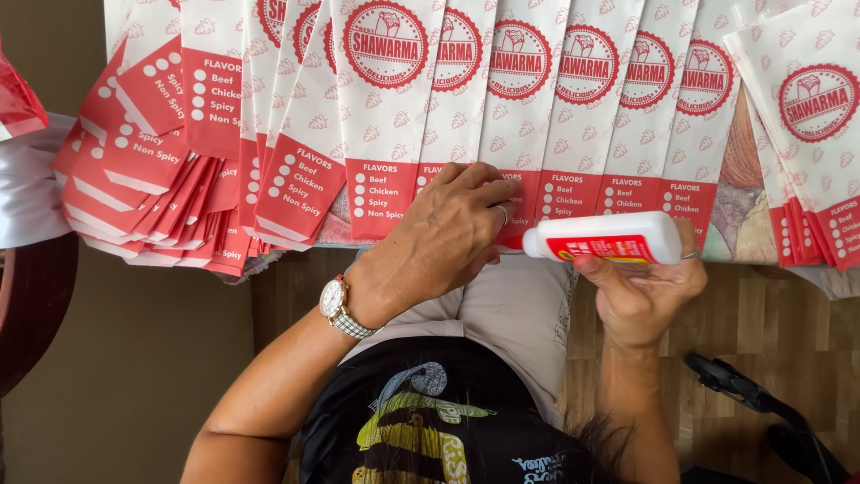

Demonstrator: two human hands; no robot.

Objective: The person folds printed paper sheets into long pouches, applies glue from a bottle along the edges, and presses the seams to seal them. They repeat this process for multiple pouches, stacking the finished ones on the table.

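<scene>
My right hand (643,291) grips a white glue bottle (605,238) with a red label, held sideways with its nozzle pointing left. My left hand (443,242), with a wristwatch on the wrist, lies flat with its fingers pressing the red bottom edge of a white-and-red paper bag (515,108). The bottle's tip sits right at those fingertips. Several such bags (394,116) lie overlapped in a row across the surface in front of me.
A fanned heap of the same bags (161,179) lies at the left, another stack (811,134) at the right. A patterned cloth (739,193) shows under the bags. A black object (752,394) sits on the wooden floor at lower right.
</scene>
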